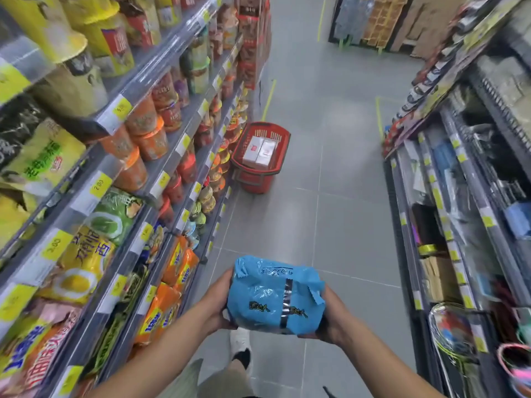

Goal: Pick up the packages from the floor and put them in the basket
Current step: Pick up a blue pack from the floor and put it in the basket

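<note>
Item: blue package (275,297), off the floor (330,196), held low in front of me by both hands

Left hand (219,305): curled round its left end

Right hand (327,320): cupped under its right end

Long axis: crosswise, hand to hand

Basket (253,182): red, on the floor well ahead of the package and a little left, just beside the left shelves (115,168); two white boxes (260,150) inside

Coming move, as I judge it: carry forward and slightly left, then lower in; my left hand is marginally the nearer
</note>
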A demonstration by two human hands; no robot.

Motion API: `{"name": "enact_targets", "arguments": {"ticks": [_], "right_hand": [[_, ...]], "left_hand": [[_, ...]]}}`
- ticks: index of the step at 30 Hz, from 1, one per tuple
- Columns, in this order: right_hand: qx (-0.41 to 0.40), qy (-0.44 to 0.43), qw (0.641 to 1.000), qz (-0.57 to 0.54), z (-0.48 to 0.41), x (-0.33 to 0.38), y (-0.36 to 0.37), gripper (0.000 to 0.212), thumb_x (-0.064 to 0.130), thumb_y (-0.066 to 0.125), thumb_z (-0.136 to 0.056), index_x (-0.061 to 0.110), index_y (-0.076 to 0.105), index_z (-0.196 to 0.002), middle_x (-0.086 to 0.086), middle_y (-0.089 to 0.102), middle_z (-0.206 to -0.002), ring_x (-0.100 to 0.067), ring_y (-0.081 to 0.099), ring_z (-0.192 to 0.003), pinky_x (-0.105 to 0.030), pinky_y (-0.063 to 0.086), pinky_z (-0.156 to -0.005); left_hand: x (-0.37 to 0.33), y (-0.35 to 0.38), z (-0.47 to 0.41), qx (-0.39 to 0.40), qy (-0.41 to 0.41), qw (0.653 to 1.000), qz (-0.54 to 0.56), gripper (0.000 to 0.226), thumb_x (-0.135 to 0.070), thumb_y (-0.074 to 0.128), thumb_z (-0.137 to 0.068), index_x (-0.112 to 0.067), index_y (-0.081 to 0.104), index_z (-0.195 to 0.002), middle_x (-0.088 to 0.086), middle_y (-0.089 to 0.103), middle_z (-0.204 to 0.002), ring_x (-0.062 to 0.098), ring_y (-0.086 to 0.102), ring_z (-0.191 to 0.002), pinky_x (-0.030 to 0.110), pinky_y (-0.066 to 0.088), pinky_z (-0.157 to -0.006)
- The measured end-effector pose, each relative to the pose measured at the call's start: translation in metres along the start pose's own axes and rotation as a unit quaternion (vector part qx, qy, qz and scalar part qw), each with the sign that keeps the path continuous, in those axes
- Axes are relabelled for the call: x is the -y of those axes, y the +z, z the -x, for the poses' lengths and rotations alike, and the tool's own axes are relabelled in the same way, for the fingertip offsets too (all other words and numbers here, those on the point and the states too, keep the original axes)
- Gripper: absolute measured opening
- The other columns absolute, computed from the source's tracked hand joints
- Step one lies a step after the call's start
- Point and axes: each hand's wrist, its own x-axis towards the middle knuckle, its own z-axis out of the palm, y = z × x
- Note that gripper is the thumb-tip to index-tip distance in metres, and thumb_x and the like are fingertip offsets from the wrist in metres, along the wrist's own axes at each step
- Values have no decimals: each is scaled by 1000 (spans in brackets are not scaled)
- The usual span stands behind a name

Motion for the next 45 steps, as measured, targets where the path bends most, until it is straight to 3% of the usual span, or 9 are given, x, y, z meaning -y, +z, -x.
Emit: {"name": "enact_targets", "arguments": {"ticks": [3,7,16,21,26,32,37,41,45], "right_hand": [[-2,-5,1000,-4,-22,57,5,63,62,70,-75,21,69,-122,-9,77,-115,-37,74,-103,-58,54,-98],[-8,-9,999,-48,-55,130,8,63,62,65,-81,22,65,-130,-11,77,-117,-38,74,-105,-59,58,-92],[6,1,997,-72,-158,293,-17,63,67,61,-84,21,68,-127,-11,76,-118,-37,73,-105,-52,61,-81],[21,29,997,-72,-215,392,-28,73,77,57,-82,23,66,-131,-13,75,-122,-41,71,-112,-66,51,-101],[26,53,996,-64,-263,481,-29,72,76,44,-92,17,69,-125,-15,77,-115,-40,72,-110,-64,51,-102],[-5,58,998,0,-336,582,-17,77,78,59,-76,21,68,-128,-15,76,-118,-42,71,-110,-66,49,-102],[-6,77,997,-26,-397,653,-5,82,84,56,-75,23,69,-129,-15,74,-123,-43,70,-112,-67,49,-101],[16,94,992,-81,-442,701,5,81,85,41,-88,23,68,-133,-16,71,-129,-43,67,-118,-67,46,-105],[28,104,987,-121,-492,744,11,79,80,34,-95,20,68,-134,-17,72,-126,-41,69,-115,-63,49,-105]], "left_hand": [[-57,6,-28,2,-8,1000,-6,41,-53,45,-99,-19,68,-99,1,76,-69,27,62,-84,34,43,-67],[-134,7,-78,4,1,1000,-26,41,-61,52,-89,-25,69,-91,15,75,-103,31,66,-103,50,47,-99],[-294,42,-187,-8,2,999,-53,50,-69,60,-75,-29,71,-103,8,73,-122,34,58,-124,59,40,-105],[-371,66,-245,-13,-13,999,-34,67,-74,57,-78,-28,68,-125,4,76,-116,31,69,-101,41,55,-73],[-446,80,-287,-23,-11,999,-25,69,-79,50,-83,-27,68,-126,5,76,-116,33,69,-108,44,55,-83],[-550,94,-340,21,-15,1000,-2,55,-68,41,-95,-21,67,-86,5,73,-73,17,64,-48,21,47,-44],[-621,75,-409,35,-2,999,15,53,-73,45,-90,-24,66,-86,1,69,-68,16,60,-48,22,45,-49],[-674,70,-457,29,-19,999,18,64,-75,44,-91,-24,72,-118,9,77,-113,36,74,-98,54,59,-84],[-732,85,-486,37,-24,999,22,52,-53,39,-103,-14,73,-109,10,79,-94,20,76,-68,27,55,-48]]}}
